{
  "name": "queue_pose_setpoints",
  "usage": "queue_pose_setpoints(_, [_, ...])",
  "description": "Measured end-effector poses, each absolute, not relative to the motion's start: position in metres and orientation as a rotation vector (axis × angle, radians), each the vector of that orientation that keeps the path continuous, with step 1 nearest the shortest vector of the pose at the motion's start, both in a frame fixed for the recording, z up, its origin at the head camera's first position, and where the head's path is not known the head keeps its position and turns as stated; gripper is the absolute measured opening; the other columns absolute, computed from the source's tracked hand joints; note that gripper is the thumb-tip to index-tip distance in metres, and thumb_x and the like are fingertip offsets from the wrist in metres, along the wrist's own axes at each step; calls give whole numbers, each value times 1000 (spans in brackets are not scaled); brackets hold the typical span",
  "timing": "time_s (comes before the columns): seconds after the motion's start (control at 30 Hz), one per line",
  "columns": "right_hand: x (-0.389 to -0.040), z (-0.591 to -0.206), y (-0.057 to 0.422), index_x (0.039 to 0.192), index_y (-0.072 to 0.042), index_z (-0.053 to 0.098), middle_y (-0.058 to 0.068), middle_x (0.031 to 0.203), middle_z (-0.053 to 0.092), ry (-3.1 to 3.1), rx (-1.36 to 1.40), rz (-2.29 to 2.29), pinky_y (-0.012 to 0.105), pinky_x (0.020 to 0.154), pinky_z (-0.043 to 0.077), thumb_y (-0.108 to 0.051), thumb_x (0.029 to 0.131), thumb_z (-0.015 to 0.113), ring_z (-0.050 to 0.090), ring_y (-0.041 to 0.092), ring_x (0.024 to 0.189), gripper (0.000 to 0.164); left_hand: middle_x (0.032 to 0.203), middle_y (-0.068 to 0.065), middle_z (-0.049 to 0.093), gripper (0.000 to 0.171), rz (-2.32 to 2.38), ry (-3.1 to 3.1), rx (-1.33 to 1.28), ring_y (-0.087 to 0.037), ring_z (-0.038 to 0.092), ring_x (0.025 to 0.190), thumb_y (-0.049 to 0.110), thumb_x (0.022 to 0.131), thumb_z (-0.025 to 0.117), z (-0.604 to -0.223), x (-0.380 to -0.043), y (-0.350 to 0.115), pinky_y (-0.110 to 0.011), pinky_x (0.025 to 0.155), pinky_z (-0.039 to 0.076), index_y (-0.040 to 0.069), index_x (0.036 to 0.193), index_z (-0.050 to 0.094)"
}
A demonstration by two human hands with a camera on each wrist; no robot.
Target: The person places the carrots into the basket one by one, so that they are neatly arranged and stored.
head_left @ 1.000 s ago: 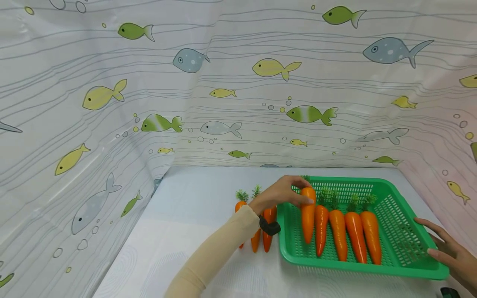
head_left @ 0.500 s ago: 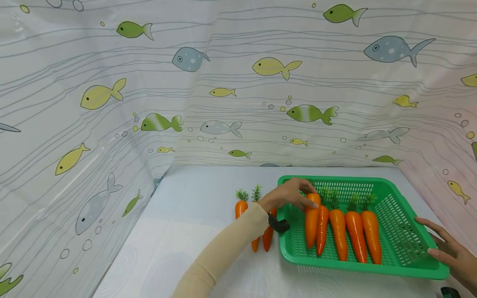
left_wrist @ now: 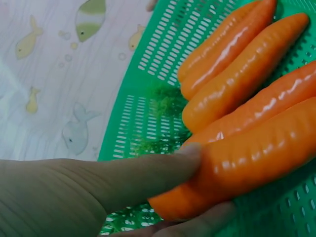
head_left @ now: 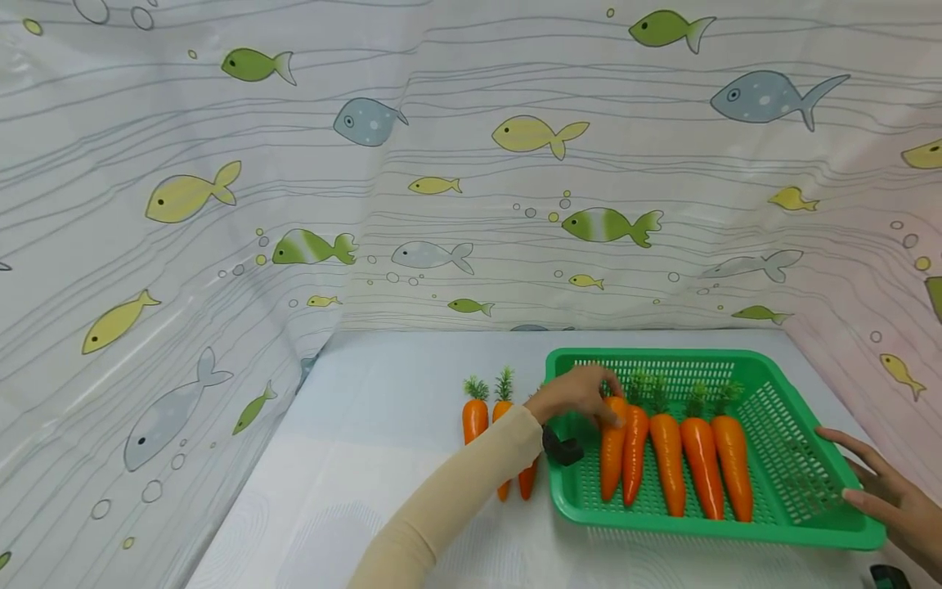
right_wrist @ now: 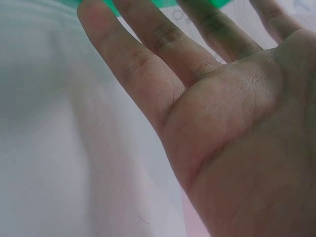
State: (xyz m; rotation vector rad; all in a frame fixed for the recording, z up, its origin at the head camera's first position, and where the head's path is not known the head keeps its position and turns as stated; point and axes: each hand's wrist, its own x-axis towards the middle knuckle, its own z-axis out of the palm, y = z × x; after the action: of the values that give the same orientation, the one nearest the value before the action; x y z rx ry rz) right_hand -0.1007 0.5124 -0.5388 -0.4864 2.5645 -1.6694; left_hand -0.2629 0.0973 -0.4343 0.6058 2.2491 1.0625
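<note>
My left hand (head_left: 583, 391) is over the left part of a green plastic basket (head_left: 699, 533), pinching an orange carrot (head_left: 612, 462) by its thick, leafy end. In the left wrist view, the thumb lies on top of this carrot (left_wrist: 247, 165) and fingers show beneath it. Its tip points toward the basket's front, alongside a row of several more carrots (head_left: 699, 466) in the basket. At the basket's right end, my right hand (head_left: 894, 501) has its fingertips at the rim. The right wrist view shows that hand's palm (right_wrist: 237, 108) with fingers extended.
Left of the basket, more carrots (head_left: 475, 419) with green tops lie on the white table (head_left: 353, 458), partly hidden by the left sleeve (head_left: 449, 499). A fish-patterned sheet (head_left: 456, 221) walls the table's back and sides.
The left hand has lowered the carrot into the basket, beside the leftmost carrot of the row. The right hand stays at the basket's right end.
</note>
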Motion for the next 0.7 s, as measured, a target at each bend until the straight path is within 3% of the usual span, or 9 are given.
queue_pose_setpoints(0.23, [-101, -541, 511, 167, -25, 2, -29, 150, 17, 2569, -468, -1691, 30, 68, 59, 13, 104, 38, 44, -19, 117, 82, 102, 0, 65, 43, 753, 2337, 622, -16, 71, 71, 10, 84, 87, -433, -262, 103, -26, 69, 58, 9, 122, 67])
queue_pose_setpoints(0.4, [-99, -539, 510, 167, -24, -2, -33, 154, 11, 2579, -448, -1637, 31, 69, 58, 9, 106, 37, 37, -23, 119, 79, 97, 0, 64, 42, 679, 2381, 620, -13, 69, 68, 12, 86, 86, -439, -261, 107, -23, 64, 57, 7, 122, 66])
queue_pose_setpoints(0.7, [-100, -538, 512, 167, -25, -3, -34, 153, 9, 2602, -409, -1594, 30, 70, 58, 5, 107, 39, 35, -25, 118, 78, 87, -1, 63, 28, 687, 2357, 601, -16, 71, 67, 15, 92, 80, -438, -260, 110, -25, 63, 58, 5, 113, 66])
